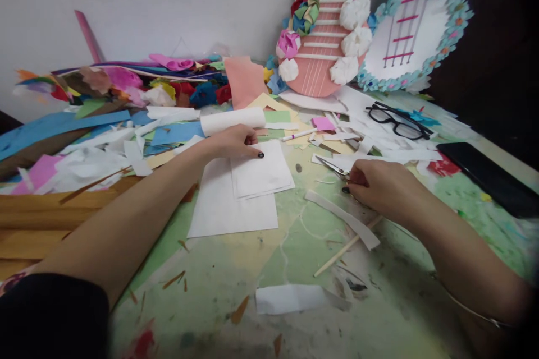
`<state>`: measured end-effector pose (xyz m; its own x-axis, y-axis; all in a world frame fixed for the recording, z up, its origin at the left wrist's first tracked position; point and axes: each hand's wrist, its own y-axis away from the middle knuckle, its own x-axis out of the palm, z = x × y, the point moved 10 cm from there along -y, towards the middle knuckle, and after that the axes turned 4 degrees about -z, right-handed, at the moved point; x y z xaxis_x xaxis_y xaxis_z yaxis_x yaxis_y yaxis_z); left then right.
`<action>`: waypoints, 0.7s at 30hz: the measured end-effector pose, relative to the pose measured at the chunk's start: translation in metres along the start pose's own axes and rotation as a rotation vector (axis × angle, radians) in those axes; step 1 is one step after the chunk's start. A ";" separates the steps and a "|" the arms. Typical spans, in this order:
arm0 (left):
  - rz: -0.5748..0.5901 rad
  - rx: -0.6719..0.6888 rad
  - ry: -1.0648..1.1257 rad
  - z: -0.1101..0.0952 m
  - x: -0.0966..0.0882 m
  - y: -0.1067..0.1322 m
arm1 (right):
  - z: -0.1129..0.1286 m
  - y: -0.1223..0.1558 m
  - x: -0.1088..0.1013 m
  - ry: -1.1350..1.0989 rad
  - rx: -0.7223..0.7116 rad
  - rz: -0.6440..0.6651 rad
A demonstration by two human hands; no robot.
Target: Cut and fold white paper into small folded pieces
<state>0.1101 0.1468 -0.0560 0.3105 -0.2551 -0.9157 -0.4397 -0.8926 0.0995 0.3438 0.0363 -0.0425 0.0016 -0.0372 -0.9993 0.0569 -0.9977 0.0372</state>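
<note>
My left hand (236, 141) is closed at the upper left corner of a small stack of white paper squares (266, 174), its thumb lying on top. Beneath them is a larger white paper sheet (231, 216), flat on the table. My right hand (373, 182) grips a small pair of scissors (333, 166) by the handles, the blades pointing left and away from me. A white paper strip (343, 217) and a thin wooden stick (337, 255) lie just below that hand. Behind my left hand is a roll of white paper (233, 120).
Paper scraps (92, 157) crowd the left side. Black-framed glasses (398, 120) and a black phone (488, 176) are on the right. A pink paper guitar (322, 73) and a white one edged with blue flowers (416, 39) lean at the back. Another paper strip (290, 298) lies in front.
</note>
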 end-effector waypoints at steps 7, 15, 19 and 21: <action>-0.051 0.066 0.203 -0.003 -0.003 -0.003 | 0.013 0.000 -0.012 -0.082 -0.057 -0.101; -0.008 0.154 0.194 -0.019 -0.005 0.005 | 0.018 0.001 -0.016 -0.136 -0.078 -0.136; -0.032 0.123 0.254 -0.013 -0.006 0.004 | 0.023 0.004 -0.022 -0.188 -0.092 -0.151; -0.044 0.075 0.304 -0.007 -0.007 0.003 | 0.027 0.005 -0.024 -0.266 -0.113 -0.156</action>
<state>0.1124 0.1438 -0.0468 0.5633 -0.3262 -0.7591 -0.4777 -0.8782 0.0230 0.3175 0.0303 -0.0181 -0.2755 0.0872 -0.9573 0.1463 -0.9805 -0.1314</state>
